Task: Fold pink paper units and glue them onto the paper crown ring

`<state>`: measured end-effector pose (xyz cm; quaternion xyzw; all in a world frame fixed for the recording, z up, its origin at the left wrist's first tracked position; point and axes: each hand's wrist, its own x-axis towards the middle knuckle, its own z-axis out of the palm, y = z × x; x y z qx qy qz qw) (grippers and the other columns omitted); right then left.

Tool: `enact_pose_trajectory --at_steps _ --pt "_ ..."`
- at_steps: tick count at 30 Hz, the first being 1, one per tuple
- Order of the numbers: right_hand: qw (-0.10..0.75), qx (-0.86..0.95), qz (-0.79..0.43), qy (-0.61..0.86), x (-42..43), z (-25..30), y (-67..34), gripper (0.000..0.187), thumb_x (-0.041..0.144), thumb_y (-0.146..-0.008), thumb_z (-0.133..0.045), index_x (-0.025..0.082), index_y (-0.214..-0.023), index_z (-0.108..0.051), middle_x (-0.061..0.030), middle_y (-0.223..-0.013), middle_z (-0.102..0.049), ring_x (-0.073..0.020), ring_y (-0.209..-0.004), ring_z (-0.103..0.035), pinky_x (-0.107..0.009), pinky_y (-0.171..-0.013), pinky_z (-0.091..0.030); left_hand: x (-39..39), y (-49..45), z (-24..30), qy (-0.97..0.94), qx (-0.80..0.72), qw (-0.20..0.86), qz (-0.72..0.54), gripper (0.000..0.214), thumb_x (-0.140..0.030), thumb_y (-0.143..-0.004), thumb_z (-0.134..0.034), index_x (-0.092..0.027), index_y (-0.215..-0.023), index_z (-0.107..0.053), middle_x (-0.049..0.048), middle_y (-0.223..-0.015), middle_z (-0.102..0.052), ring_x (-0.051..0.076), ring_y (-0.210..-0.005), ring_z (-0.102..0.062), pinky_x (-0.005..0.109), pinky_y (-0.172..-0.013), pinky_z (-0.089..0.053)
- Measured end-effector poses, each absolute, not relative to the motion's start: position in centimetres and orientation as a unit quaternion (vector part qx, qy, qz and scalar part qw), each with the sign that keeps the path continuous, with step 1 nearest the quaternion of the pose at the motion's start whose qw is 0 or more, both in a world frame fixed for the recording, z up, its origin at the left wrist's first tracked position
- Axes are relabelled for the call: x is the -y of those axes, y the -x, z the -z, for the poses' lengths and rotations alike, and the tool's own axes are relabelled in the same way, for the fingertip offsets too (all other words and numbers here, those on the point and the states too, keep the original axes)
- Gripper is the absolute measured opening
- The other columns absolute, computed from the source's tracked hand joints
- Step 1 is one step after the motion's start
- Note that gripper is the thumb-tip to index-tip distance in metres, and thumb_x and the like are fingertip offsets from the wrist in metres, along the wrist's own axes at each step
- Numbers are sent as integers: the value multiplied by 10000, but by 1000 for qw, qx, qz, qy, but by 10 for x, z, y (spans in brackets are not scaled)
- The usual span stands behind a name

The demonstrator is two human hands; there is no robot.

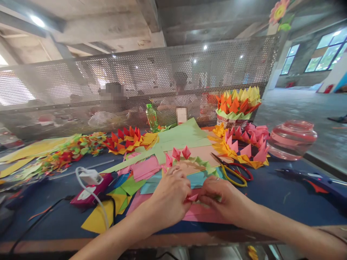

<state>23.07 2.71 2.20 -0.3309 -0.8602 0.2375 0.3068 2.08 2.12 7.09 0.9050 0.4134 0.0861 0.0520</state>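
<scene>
Both hands meet near the front edge of the dark blue tabletop (271, 195), centre of view. Left hand (170, 195): fingers curled in, tips pinched on the left end of a small pink folded paper piece (193, 197). Right hand (221, 198): likewise closed in a pinch on the right end; a scrap of green shows under its fingers, and I cannot tell what it is. The piece sits between the two hands, just above a flat pink paper sheet (200, 215) lying on the tabletop. Just beyond the hands is a partial ring of green and pink folded paper points (189, 159). To its right lie scissors with yellow and red handles (234, 173), and far right stands a round pink-tinted glass jar (292, 139). Near left is a magenta phone with a white charger plug (90, 187). Judgement: the work looks like creasing a fold. It would go best with the paper edges lined up first, the piece pinned by one hand while the other runs a fingertip firmly along the fold, and pressure kept off the point so it stays sharp.
</scene>
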Motion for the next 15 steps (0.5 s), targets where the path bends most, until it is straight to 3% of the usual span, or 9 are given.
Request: enact_pose_trajectory --at_steps 3,6,15 --pt "268 850 -273 362 -31 -29 -227 203 124 -887 -619 177 -717 -717 10 -637 -673 -135 -615 -593 -226 -561 -404 -20 -20 -68 -906 -412 46 -85 260 -163 -835 -684 -165 -597 -577 17 -759 -685 219 -902 -596 415 -997 -384" --pt "230 844 -305 376 -34 -35 -223 222 146 -883 -596 174 -722 -746 26 -587 -676 -111 -524 -566 -208 -481 -360 -19 -20 -67 -906 -413 43 -83 224 -160 -837 -661 -169 -621 -601 20 -774 -695 234 -908 -599 448 -1007 -381" --pt "225 833 -311 398 -40 -36 -218 82 92 -786 -716 161 -752 -742 23 -697 -699 -117 -616 -623 -223 -577 -453 -16 -20 -66 -905 -413 38 -88 166 -138 -816 -647 -174 -656 -626 29 -785 -689 237 -922 -606 451 -1041 -384"
